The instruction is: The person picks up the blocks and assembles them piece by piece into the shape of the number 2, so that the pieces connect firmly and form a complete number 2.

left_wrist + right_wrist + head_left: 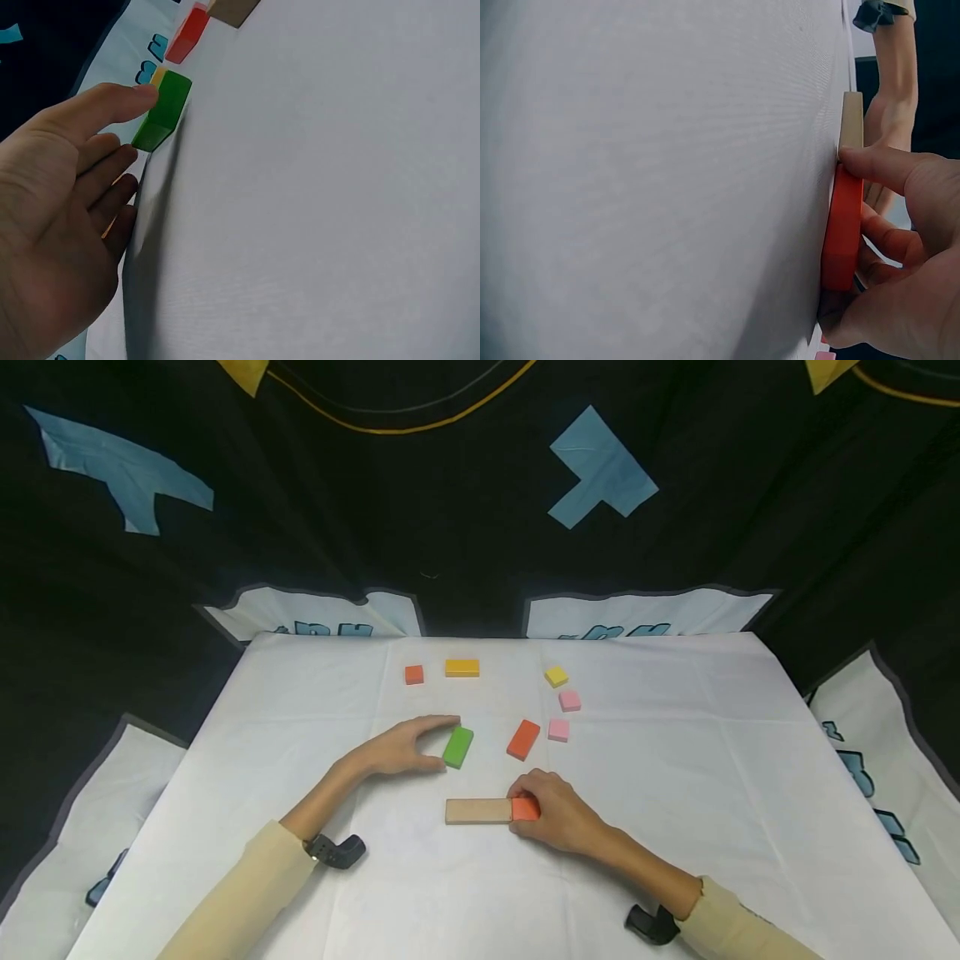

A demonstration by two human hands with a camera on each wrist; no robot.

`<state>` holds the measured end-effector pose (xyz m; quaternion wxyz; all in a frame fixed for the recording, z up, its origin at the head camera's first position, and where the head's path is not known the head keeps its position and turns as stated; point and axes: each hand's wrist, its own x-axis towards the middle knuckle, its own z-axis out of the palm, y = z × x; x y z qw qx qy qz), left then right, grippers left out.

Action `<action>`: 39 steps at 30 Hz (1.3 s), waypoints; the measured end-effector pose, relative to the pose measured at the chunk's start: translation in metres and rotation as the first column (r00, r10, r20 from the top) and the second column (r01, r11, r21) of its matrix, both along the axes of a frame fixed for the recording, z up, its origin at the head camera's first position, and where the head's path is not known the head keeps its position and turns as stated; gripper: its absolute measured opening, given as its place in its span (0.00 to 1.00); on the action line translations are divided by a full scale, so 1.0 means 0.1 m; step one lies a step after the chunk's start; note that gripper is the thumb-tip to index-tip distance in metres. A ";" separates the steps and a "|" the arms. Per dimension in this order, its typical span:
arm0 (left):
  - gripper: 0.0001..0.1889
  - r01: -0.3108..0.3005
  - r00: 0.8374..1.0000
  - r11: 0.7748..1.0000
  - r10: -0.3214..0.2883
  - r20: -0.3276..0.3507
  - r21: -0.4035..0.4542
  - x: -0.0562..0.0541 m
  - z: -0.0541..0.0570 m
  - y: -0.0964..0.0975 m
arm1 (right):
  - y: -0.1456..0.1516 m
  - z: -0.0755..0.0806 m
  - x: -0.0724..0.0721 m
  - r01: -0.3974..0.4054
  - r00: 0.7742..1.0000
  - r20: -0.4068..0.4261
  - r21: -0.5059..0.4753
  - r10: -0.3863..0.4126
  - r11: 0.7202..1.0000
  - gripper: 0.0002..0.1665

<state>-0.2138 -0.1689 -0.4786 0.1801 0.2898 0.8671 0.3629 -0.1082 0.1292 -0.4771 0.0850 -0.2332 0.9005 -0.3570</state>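
My left hand (pixel 397 747) reaches around a green block (pixel 457 747), thumb and forefinger spread near its two ends. In the left wrist view its thumb (pixel 124 103) overlaps the green block (pixel 166 109), while the other fingers extend behind. My right hand (pixel 558 812) holds an orange block (pixel 525 810) against the right end of a plain wooden block (pixel 478 812). Seen from the right wrist, the orange block (pixel 842 229) lies in line with the wooden block (pixel 852 120), and the thumb is at their joint. Fingers partly hide the orange block.
Beyond the hands lie another orange block (pixel 523 740), two pink blocks (pixel 558 730), a small yellow block (pixel 557 676), a longer yellow block (pixel 462 668) and a small orange block (pixel 414 675). A white cloth (pixel 675 777) covers the table; dark curtains (pixel 420 527) hang behind.
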 end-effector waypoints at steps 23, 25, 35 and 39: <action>0.35 -0.015 1.000 1.000 0.015 0.005 -0.026 0.04 0.05 0.09 | -0.01 0.05 -0.01 -0.003 1.000 0.009 0.005 0.003 1.000 0.17; 0.35 -0.006 1.000 1.000 0.006 0.009 -0.016 0.05 0.05 0.10 | -0.01 0.05 -0.01 -0.004 1.000 0.009 0.005 0.004 1.000 0.17; 0.34 0.044 0.998 0.999 -0.043 0.045 -0.023 0.14 0.05 0.20 | -0.01 0.03 0.00 -0.008 1.000 0.018 0.024 0.008 1.000 0.17; 0.34 0.057 0.997 0.998 -0.055 0.052 -0.029 0.18 0.05 0.23 | -0.01 0.02 -0.01 -0.006 1.000 0.018 0.020 0.006 1.000 0.17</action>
